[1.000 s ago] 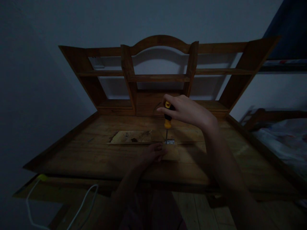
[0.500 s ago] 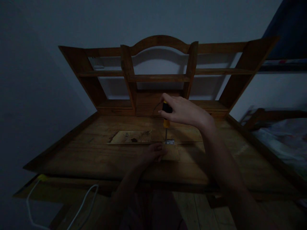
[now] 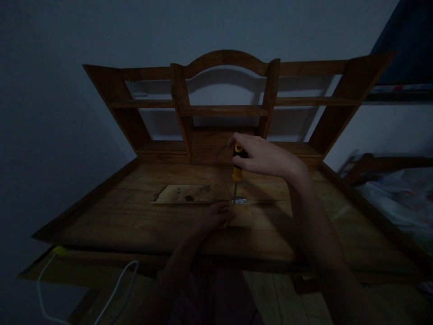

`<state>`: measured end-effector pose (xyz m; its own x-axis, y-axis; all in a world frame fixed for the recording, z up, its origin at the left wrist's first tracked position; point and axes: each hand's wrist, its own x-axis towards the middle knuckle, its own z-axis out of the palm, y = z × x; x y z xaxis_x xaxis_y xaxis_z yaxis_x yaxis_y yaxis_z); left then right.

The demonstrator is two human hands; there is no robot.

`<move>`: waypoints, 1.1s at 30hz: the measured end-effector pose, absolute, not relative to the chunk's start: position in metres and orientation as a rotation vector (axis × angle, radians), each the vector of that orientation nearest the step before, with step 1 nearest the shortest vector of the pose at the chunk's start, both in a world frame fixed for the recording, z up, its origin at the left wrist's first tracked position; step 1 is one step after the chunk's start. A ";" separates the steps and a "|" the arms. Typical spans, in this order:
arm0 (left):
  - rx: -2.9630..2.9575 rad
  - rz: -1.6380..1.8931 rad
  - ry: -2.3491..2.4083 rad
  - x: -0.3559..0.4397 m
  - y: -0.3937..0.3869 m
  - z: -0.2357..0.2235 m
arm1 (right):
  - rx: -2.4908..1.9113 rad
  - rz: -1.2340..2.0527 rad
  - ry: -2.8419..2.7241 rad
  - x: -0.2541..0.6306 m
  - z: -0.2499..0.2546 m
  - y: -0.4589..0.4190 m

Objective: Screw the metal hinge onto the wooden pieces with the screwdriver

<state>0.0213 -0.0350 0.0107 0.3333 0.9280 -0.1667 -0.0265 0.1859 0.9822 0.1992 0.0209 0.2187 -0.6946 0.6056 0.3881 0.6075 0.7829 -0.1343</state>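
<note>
My right hand (image 3: 253,152) is wrapped round the black and yellow handle of a screwdriver (image 3: 237,174) from above. The screwdriver stands almost upright, leaning slightly right at the top, with its tip at the left part of a small silver hinge (image 3: 241,201). The hinge lies at the far edge of a small light wooden board (image 3: 242,216) on the desk. With fingers curled, my left hand (image 3: 214,215) grips the left edge of that board, just below the hinge. Its fingertips are dim and partly hidden.
A wooden desk (image 3: 118,216) carries a shelf unit (image 3: 225,109) along its back. Left of the hinge lies a piece of wood (image 3: 186,193) with a dark knot and a jagged end. A white cable (image 3: 118,284) loops at the front left. Raised edging (image 3: 375,216) borders the right side.
The screwdriver's handle has tipped a little to the right, and my right hand has shifted and turned slightly with it. My left hand stays in place.
</note>
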 end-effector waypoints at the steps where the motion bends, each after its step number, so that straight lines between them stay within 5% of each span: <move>1: 1.175 0.865 1.004 0.021 -0.035 0.010 | -0.899 0.008 -2.569 0.200 0.219 0.020; 33: 1.128 0.878 1.017 0.025 -0.036 0.014 | -0.816 0.024 -2.584 0.197 0.219 0.012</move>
